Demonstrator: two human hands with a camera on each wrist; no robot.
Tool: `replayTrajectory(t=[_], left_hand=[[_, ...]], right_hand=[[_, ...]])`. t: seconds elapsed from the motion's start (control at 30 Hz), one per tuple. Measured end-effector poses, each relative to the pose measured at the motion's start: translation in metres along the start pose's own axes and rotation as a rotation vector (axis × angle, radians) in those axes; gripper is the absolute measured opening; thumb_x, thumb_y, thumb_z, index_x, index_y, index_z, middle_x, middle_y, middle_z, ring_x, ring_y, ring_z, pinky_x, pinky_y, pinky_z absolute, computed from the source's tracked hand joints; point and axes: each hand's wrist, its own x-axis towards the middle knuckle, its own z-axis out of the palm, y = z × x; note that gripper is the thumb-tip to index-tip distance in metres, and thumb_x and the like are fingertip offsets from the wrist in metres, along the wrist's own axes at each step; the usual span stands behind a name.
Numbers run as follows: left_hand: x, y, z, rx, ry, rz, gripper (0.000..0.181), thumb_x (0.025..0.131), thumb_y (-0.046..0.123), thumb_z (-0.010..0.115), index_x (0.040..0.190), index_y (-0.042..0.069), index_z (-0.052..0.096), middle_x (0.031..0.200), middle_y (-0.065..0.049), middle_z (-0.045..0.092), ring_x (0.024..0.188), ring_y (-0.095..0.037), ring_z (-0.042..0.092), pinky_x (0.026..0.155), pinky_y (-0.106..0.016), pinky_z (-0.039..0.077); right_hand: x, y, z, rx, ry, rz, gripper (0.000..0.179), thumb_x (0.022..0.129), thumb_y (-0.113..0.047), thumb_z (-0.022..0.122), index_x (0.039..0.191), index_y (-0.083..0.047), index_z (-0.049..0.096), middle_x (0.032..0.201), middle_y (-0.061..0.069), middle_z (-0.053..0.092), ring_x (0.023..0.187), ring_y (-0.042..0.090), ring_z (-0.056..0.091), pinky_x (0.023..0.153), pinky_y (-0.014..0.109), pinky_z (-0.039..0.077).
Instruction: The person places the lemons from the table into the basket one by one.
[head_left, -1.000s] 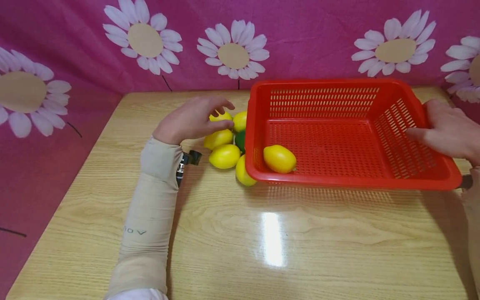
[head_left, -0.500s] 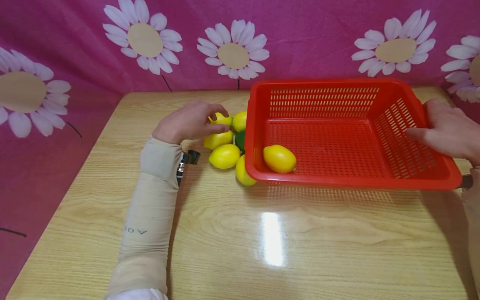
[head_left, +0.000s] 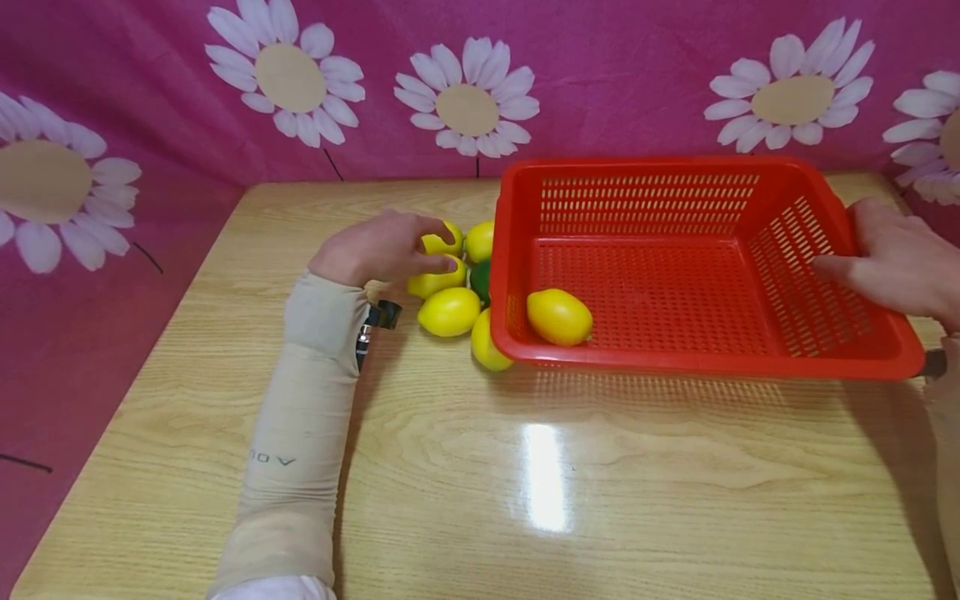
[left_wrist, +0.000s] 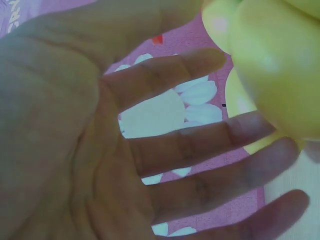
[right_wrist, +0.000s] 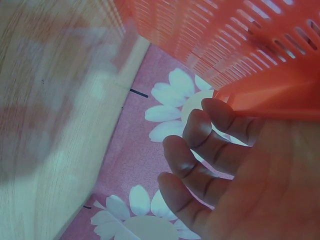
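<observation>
My left hand [head_left: 382, 248] reaches over the back of a cluster of yellow lemons on the table. Thumb and index finger come down around a lemon [head_left: 441, 282] at the cluster's left side. Seen from the left wrist, the fingers are long and spread, their tips beside a large lemon [left_wrist: 280, 65]. A dark green fruit [head_left: 481, 279] is partly hidden by the red plastic basket [head_left: 660, 362]. With my right hand [head_left: 900, 262] I grip the basket's right rim, thumb inside; curled fingers [right_wrist: 197, 127] show beneath the rim outside. One lemon [head_left: 559, 317] lies inside the basket at its left front.
Another lemon [head_left: 450, 312] sits toward the front of the cluster, and one lemon [head_left: 489, 346] is partly covered by the basket's left corner. The wooden table [head_left: 465, 475] ends at a pink cloth [head_left: 600, 75] printed with white daisies.
My left hand has lowered slightly and drawn toward me, from over the back lemons to around the left one. The right hand and basket have stayed put.
</observation>
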Motion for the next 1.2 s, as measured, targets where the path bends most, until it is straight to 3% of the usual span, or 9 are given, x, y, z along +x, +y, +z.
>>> replayTrajectory(t=[0.13, 0.43, 0.6, 0.67, 0.73, 0.9, 1.2], left_hand=[[0.002, 0.000, 0.001, 0.003, -0.032, -0.020, 0.057, 0.099, 0.047, 0.064, 0.152, 0.029, 0.051, 0.155, -0.005, 0.054, 0.137, -0.030, 0.048, 0.115, -0.056, 0.046], [0.008, 0.002, 0.006, 0.004, -0.073, -0.062, 0.057, 0.099, 0.052, 0.062, 0.151, 0.033, 0.051, 0.154, -0.005, 0.055, 0.136, -0.029, 0.048, 0.115, -0.056, 0.046], [0.010, 0.005, 0.010, -0.056, -0.115, -0.089, 0.058, 0.099, 0.053, 0.062, 0.152, 0.033, 0.049, 0.143, -0.006, 0.058, 0.103, -0.026, 0.066, 0.089, -0.040, 0.059], [0.010, 0.006, 0.011, -0.072, -0.131, -0.102, 0.059, 0.099, 0.053, 0.062, 0.153, 0.034, 0.048, 0.135, -0.007, 0.059, 0.088, -0.026, 0.068, 0.075, -0.034, 0.058], [0.011, 0.006, 0.012, -0.071, -0.135, -0.105, 0.059, 0.099, 0.053, 0.061, 0.153, 0.034, 0.047, 0.129, -0.007, 0.061, 0.081, -0.026, 0.068, 0.070, -0.032, 0.057], [0.014, 0.006, 0.015, -0.075, -0.137, -0.114, 0.062, 0.098, 0.055, 0.061, 0.154, 0.035, 0.045, 0.119, -0.008, 0.062, 0.087, -0.025, 0.065, 0.070, -0.031, 0.056], [0.018, 0.005, 0.017, -0.031, -0.126, -0.092, 0.063, 0.098, 0.056, 0.060, 0.155, 0.034, 0.044, 0.122, -0.007, 0.063, 0.105, -0.025, 0.060, 0.084, -0.036, 0.050]], right_hand=[[0.001, 0.001, 0.000, -0.001, -0.001, 0.011, 0.067, 0.097, -0.020, 0.062, 0.140, 0.016, 0.025, 0.110, 0.039, 0.051, 0.072, 0.033, 0.064, 0.060, 0.048, 0.062], [-0.001, -0.002, -0.001, -0.004, -0.011, 0.012, 0.067, 0.097, -0.021, 0.062, 0.139, 0.016, 0.025, 0.110, 0.039, 0.051, 0.072, 0.033, 0.064, 0.060, 0.048, 0.062], [-0.003, -0.005, -0.002, -0.024, 0.000, 0.005, 0.065, 0.097, -0.019, 0.061, 0.138, 0.018, 0.025, 0.109, 0.040, 0.049, 0.073, 0.036, 0.062, 0.059, 0.046, 0.060], [-0.002, -0.004, -0.002, -0.030, 0.007, 0.000, 0.064, 0.098, -0.018, 0.061, 0.137, 0.018, 0.025, 0.108, 0.040, 0.049, 0.074, 0.037, 0.062, 0.057, 0.043, 0.058], [-0.002, -0.004, -0.001, -0.032, 0.012, -0.003, 0.063, 0.098, -0.018, 0.060, 0.136, 0.019, 0.026, 0.107, 0.040, 0.049, 0.074, 0.037, 0.061, 0.056, 0.041, 0.056], [-0.001, -0.002, 0.000, -0.027, 0.015, -0.005, 0.063, 0.098, -0.018, 0.059, 0.137, 0.018, 0.025, 0.108, 0.040, 0.047, 0.074, 0.037, 0.061, 0.056, 0.041, 0.056], [-0.002, -0.004, 0.000, -0.018, 0.010, 0.000, 0.064, 0.098, -0.017, 0.058, 0.139, 0.018, 0.023, 0.110, 0.040, 0.048, 0.074, 0.036, 0.062, 0.058, 0.046, 0.060]])
